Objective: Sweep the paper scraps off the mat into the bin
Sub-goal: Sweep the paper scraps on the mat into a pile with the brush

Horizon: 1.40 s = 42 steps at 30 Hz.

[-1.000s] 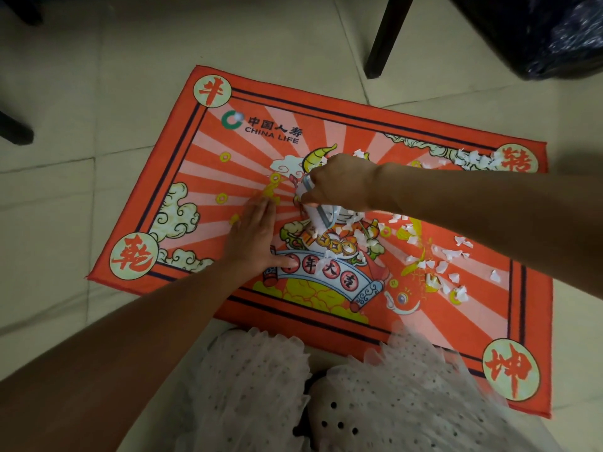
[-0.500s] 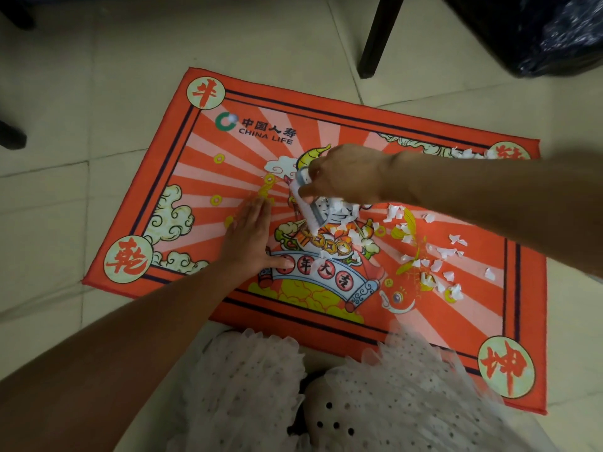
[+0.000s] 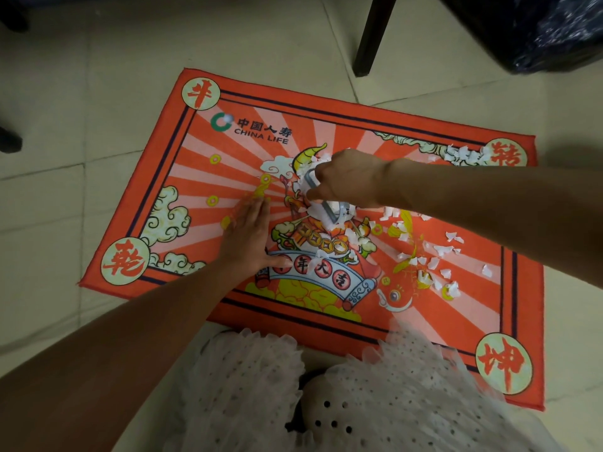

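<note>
Now right hand (image 3: pixel 346 177) and brush (image 3: pixel 323 200) further left among scraps (image 3: pixel 437 249).

You read on mat (image 3: pixel 326 102), upper left: "中国人寿 CHINA LIFE"; corner discs 半, 乾, 转, 坤; centre scroll: 年大吉.

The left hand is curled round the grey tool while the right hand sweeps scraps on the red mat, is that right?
Not quite. In the head view the left hand lies flat with straight fingers pressing on the red mat; it holds nothing. The right hand is the one gripping the grey tool among the paper scraps.
</note>
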Motion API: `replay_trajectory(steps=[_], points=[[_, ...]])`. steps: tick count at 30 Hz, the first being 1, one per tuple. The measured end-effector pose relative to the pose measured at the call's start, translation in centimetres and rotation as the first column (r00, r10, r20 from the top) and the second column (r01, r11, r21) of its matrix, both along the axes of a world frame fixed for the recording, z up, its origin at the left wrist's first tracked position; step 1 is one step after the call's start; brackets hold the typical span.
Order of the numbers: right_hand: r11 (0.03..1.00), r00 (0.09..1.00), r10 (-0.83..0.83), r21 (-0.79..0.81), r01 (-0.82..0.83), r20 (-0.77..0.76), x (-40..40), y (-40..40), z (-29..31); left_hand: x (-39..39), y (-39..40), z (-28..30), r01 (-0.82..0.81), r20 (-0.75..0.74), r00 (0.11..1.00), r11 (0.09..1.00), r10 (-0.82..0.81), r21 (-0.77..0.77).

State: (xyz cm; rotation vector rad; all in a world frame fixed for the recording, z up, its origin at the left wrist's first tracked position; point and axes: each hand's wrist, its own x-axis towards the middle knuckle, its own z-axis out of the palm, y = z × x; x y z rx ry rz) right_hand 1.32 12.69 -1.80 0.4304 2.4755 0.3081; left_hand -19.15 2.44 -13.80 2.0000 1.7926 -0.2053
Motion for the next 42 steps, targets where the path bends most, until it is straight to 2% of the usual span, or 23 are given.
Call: replay_trajectory(steps=[7,14,17,24,26,30,34,38,42], points=[[0.998,0.99,-0.054,-0.026,0.051,-0.128,1.6,-0.7,1.0,0.1,-0.1,0.3,0.017,-0.011,1.0,1.0,-0.018,-0.011],[0.963,0.943,-0.213,-0.216,0.159,-0.254,4.1,-4.6,0.4,-0.2,-0.5,0.7,0.031,-0.006,1.0,0.999,-0.031,-0.03],[0.952,0.919,-0.265,-0.233,0.201,-0.292,4.9,-6.4,0.5,-0.4,-0.6,0.7,0.039,-0.015,0.999,0.999,-0.04,-0.024],[0.965,0.789,-0.258,-0.182,0.187,-0.557,5.9,-15.1,-1.6,-0.4,-1.1,0.7,0.063,-0.034,0.997,0.998,-0.063,-0.006],[0.955,0.782,-0.296,-0.162,0.248,-0.548,6.5,-17.8,-3.6,-0.4,-1.1,0.6,0.07,-0.061,0.996,0.998,-0.07,0.004],[0.886,0.786,-0.463,-0.228,0.404,-0.409,7.0,-22.4,-6.6,-0.5,-1.2,0.2,0.058,-0.011,0.998,0.998,-0.058,0.008],[0.827,0.665,-0.558,-0.267,0.494,-0.496,5.7,-24.6,-8.8,-0.4,-1.2,0.1,0.043,0.008,0.999,0.999,-0.043,-0.008],[0.691,0.521,-0.719,-0.395,0.605,-0.46,3.7,-25.6,-10.1,-0.4,-1.2,0.1,0.043,0.016,0.999,0.999,-0.043,0.002],[0.583,0.359,-0.8,-0.479,0.656,-0.481,1.9,-24.9,-10.4,-0.3,-1.2,0.2,0.046,0.003,0.999,0.999,-0.046,0.001]])
